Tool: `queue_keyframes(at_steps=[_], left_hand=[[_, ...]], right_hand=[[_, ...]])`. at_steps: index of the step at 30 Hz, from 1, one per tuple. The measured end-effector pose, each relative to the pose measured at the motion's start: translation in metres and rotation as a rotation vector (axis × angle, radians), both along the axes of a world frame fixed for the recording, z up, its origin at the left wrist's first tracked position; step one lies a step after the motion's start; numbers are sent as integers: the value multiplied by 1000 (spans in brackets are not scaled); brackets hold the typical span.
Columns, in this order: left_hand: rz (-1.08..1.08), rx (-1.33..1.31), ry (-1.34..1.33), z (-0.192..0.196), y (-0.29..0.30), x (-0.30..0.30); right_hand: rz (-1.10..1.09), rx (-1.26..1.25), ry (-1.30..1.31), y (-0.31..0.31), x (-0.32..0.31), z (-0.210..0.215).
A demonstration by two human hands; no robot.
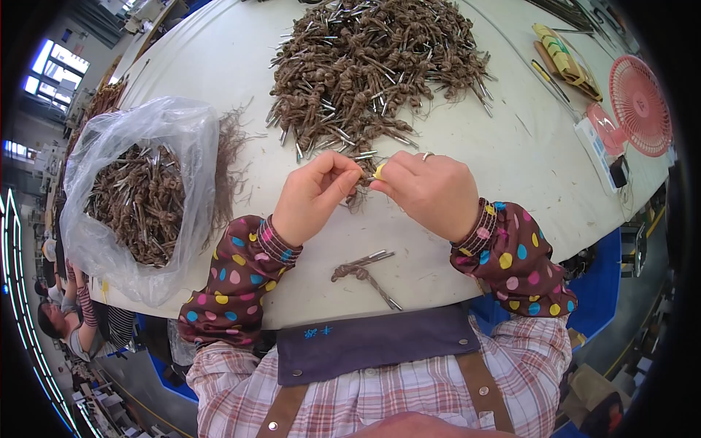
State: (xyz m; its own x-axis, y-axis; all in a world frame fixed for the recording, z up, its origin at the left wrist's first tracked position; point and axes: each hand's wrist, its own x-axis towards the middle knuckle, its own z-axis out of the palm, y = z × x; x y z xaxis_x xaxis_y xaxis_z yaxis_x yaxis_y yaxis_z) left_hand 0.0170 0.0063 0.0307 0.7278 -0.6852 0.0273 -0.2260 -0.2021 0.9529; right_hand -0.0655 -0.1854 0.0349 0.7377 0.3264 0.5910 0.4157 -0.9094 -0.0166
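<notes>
My left hand (pixel 314 196) pinches a short brown knotted cord (pixel 355 198) between thumb and index finger. Close against it, my right hand (pixel 429 190), with a ring on one finger, is closed on the same cord from the other side. A small yellow piece (pixel 379 171) shows at the right fingertips; I cannot tell what it is. Just beyond the hands rises a big pile of similar brown knotted cords (pixel 372 66) with silvery metal tips. Nearer my body, a few loose knotted cords (pixel 359 274) lie on the pale tabletop (pixel 438 281).
On the left, a clear plastic bag (pixel 201 139) holds many knotted cords, with loose brown threads (pixel 231 157) beside it. A pink fan (pixel 640 106), a yellow package (pixel 562 58) and a yellow-black cutter (pixel 549 80) are at the right. Another person (pixel 77 328) is at far left.
</notes>
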Motion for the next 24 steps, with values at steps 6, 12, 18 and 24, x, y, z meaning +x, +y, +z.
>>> queue_keyframes(at_steps=[6,12,18,24], left_hand=[[70,-226,535,-2,0,9],[118,-296,624,0,0,7],[37,20,-826,12,-5,0],[-37,81,-907,11,-1,4]], right_hand=[[48,817,389,-8,5,3],[43,1000,780,-12,8,-8],[145,1204,845,-11,8,-21],[194,1240,942,-8,6,-17]])
